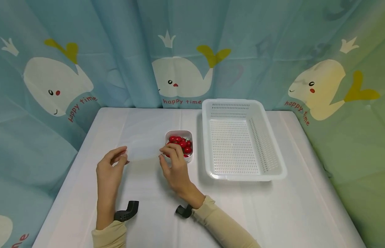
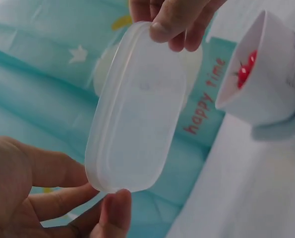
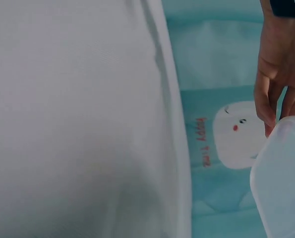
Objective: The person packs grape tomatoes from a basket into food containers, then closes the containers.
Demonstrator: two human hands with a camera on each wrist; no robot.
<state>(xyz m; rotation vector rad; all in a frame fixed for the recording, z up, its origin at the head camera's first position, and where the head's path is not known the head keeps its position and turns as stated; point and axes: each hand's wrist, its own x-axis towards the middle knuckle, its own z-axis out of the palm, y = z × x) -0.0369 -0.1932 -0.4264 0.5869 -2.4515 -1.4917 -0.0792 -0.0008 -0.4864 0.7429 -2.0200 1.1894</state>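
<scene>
A translucent plastic lid point(image 2: 137, 109) with rounded corners spans the gap between my two hands above the table. In the left wrist view my left hand point(image 1: 110, 172) pinches its lower end between thumb and fingers. My right hand point(image 1: 176, 170) grips the opposite end, thumb on the near face and fingers behind. Beyond the right hand stands a small white container point(image 1: 179, 132) with several red cherry tomatoes point(image 1: 183, 144) in it, some hidden by that hand. The right wrist view shows part of the lid point(image 3: 283, 173) and the left hand's fingers at its corner.
A large white perforated basket point(image 1: 242, 177) stands to the right of the small container. A white cloth covers the table point(image 1: 155, 224). Around the far side and both flanks hangs a blue-green curtain point(image 1: 124, 51) printed with whales.
</scene>
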